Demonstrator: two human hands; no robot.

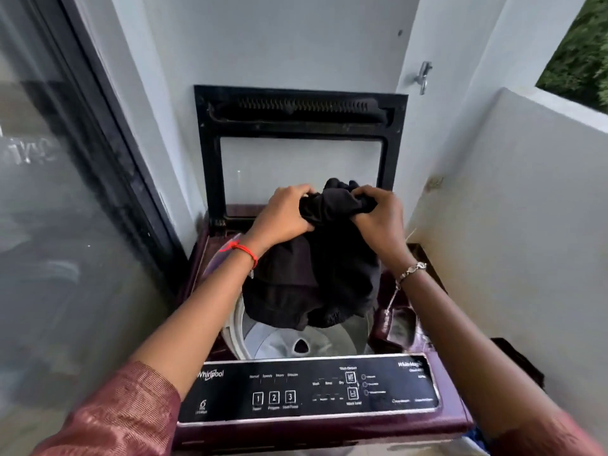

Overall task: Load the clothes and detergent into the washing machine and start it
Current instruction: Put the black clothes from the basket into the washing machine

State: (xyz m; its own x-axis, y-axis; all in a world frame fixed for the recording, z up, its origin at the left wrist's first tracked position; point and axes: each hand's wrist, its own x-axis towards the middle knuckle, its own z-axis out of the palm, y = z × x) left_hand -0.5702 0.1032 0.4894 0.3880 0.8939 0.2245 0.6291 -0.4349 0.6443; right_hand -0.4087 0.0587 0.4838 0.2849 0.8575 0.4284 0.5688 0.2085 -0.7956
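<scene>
Black garment [312, 284] hangs, long axis vertical, bunched top clenched by left grip [283, 215] and right grip [378, 218], above open drum [273, 340]; raised lid [299, 106] far, control panel [309, 393] near.

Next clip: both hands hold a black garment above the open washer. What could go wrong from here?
1. The garment hangs bunched from the left hand and right hand, its hem close to the drum rim. Let go now, part may drape over the rim instead of dropping in.
2. The lid stands upright just behind the hands. A knock could bring it down on them.
</scene>
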